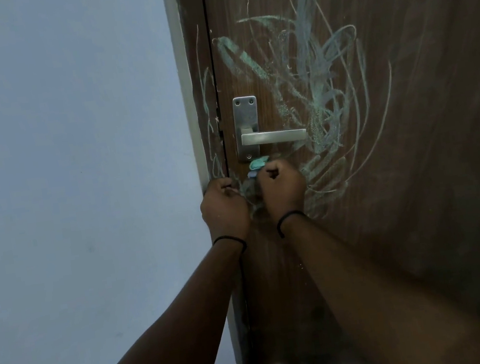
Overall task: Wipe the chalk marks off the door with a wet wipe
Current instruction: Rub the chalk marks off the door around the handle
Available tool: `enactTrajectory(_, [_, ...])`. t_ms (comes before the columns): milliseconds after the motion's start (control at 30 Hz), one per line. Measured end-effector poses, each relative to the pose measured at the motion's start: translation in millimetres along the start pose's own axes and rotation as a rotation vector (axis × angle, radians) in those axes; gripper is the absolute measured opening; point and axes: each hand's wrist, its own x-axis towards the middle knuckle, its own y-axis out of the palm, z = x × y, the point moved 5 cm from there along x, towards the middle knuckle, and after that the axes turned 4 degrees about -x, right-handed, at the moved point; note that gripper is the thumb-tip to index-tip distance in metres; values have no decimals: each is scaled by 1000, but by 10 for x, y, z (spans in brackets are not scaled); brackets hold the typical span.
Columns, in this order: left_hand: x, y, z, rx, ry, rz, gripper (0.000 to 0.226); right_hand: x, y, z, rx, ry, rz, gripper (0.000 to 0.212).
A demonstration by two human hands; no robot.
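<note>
Wiping is judged barely begun: heavy chalk marks (310, 79) cover the door (444, 153) above the handle (272, 137). Right hand (282, 188), fingers curled shut, grips the wet wipe (258, 163), which protrudes above the knuckles just below the handle. Left hand (225, 205) is fisted at the door edge, contents unclear. Next: press the wipe flat and sweep upward.
</note>
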Motion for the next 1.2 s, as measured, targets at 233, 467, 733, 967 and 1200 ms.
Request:
enactTrajectory(233, [29,49,19,-49,-17,14,26,196,-24,190,186,157,-151,13])
enactTrajectory(467, [16,109,-21,-22,-29,16,25,68,108,-59,241,377,45,14])
enactTrajectory(733, [-34,86,-61,-74,-114,-63,21,-91,361,216,922,985,472,21])
enactTrajectory(967, [14,77,-145,-71,-75,-99,21,-101,352,255,1000,991,618,24])
enactTrajectory(1200, [97,99,-235,-125,-17,-24,19,147,57,46,841,873,46,20])
